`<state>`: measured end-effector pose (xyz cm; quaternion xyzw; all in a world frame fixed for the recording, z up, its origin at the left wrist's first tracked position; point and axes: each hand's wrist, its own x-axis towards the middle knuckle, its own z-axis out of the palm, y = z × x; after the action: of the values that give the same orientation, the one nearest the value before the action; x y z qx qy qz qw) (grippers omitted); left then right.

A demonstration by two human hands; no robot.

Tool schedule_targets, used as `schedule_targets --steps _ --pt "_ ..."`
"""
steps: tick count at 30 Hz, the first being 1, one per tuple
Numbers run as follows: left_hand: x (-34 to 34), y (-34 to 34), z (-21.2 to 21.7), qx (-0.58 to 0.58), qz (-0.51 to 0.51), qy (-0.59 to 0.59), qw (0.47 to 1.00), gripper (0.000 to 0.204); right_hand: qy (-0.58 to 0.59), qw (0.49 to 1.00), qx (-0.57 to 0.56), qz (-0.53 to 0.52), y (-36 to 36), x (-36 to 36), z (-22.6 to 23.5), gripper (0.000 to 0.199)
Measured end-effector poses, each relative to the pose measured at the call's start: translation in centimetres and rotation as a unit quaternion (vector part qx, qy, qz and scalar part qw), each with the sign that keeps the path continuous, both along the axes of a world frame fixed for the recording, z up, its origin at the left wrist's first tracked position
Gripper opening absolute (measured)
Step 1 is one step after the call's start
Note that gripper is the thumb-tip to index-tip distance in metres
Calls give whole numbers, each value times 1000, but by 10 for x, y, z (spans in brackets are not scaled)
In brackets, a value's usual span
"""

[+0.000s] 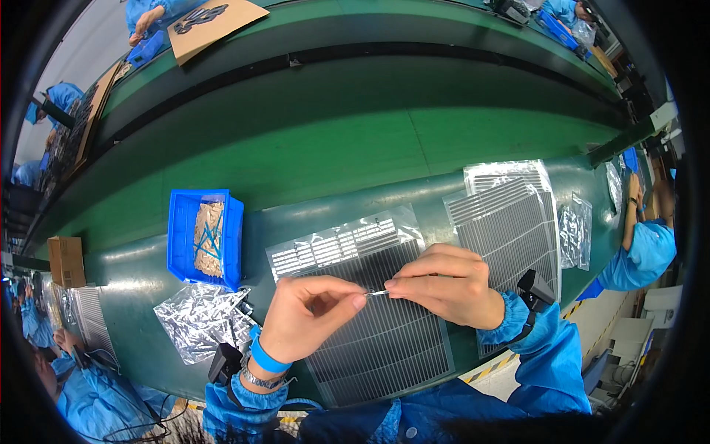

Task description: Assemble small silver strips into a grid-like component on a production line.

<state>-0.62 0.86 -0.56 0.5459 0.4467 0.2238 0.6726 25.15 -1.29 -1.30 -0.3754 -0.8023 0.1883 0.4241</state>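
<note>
While both hands met at the centre of the frame, a thin, pale strip [377, 293] was pinched between them, too small to identify. The left hand [307, 314] gripped one end between thumb and forefinger, and the right hand [444, 285] closed its fingertips on the other. Directly beneath lay a dark ribbed panel [384, 340] on a silvery foil sheet [347, 244], its lower edge partly hidden by the blue sleeves.

To the right, a stack of similar ribbed panels [510, 229] rested on foil, with a small clear bag [575, 229] just beyond it. At left, a blue bin [177, 237] held tan pieces that were hard to make out, and a crumpled foil bag [196, 318] lay below it.

All of it sat on a green workbench [296, 148] that curved across the frame, a dark channel running along its upper part. A brown cardboard sheet [211, 26] lay at the upper left. Other people in blue coats were cut off at the left, right and top edges.
</note>
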Motion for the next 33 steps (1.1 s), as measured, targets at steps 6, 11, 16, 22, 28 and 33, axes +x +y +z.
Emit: schedule_targets --steps 6,11,16,22,28,33 --pt "1 1 -8 33 25 -47 998 27 -37 999 34 2 4 5 7 25" --pt "-14 9 11 3 41 -25 999 44 -21 999 39 10 10 7 13 24" --pt "-56 19 45 258 210 75 940 35 16 999 47 -9 21 15 13 25" --pt "-116 63 5 239 262 103 929 21 38 995 -14 -91 34 18 -11 17" --pt "-120 69 -2 276 222 207 912 30 76 988 -66 -115 39 15 -34 16" --pt "-125 67 8 385 193 269 862 19 97 985 -83 -114 42 15 -37 16"
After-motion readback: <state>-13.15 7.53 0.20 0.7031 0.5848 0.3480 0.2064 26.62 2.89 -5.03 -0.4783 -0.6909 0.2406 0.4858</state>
